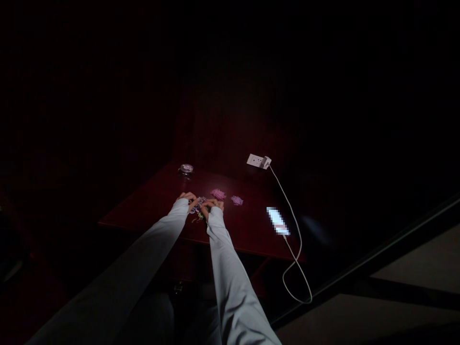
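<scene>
My left hand (188,198) bends over the left side of a mixed-colour pile of small loops (196,209), which look like little rubber bands. Its fingers are closed, and their tips are too small and dark to show what is in them. From the other side my right hand (212,205) reaches into the same pile, fingers bent together and partly hiding it. Just beyond this hand lies a pink heap of such loops (217,194). A smaller purple heap (237,200) sits to the right of the pink one.
A clear round container (186,169) stands at the back left of the dark red table (143,203). At right lies a lit phone (277,221), its white cable (293,206) running to a charger in the wall socket (256,161) and looping past the table edge. Surroundings are very dark.
</scene>
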Tool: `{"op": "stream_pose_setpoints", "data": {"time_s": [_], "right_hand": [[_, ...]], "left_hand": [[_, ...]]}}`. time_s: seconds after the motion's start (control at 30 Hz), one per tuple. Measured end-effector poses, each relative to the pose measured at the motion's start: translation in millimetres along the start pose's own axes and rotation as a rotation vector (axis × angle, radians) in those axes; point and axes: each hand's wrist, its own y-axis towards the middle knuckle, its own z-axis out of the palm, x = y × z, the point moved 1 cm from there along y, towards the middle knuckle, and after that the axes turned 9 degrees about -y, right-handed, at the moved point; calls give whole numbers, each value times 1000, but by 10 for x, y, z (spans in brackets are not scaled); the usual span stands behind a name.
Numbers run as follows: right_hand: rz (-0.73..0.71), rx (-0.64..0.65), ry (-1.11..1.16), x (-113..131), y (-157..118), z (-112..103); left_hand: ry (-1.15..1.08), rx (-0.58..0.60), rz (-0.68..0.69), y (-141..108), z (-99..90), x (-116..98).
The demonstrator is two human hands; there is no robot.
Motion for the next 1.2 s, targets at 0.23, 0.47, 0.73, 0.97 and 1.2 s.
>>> {"op": "stream_pose_setpoints", "data": {"time_s": [0.23,0.47,0.73,0.97,1.2], "right_hand": [[29,-16,31,-26,13,3],[60,-35,60,-23,8,5],[84,-48,30,15,18,-30],[92,-44,31,14,6,-38],[90,-23,15,32,8,-53]], "left_hand": [[-15,-34,13,24,79,48],[-14,5,62,27,82,89],[-53,10,72,11,76,52],[-36,34,49,19,97,71],[-40,46,46,25,78,74]]}}
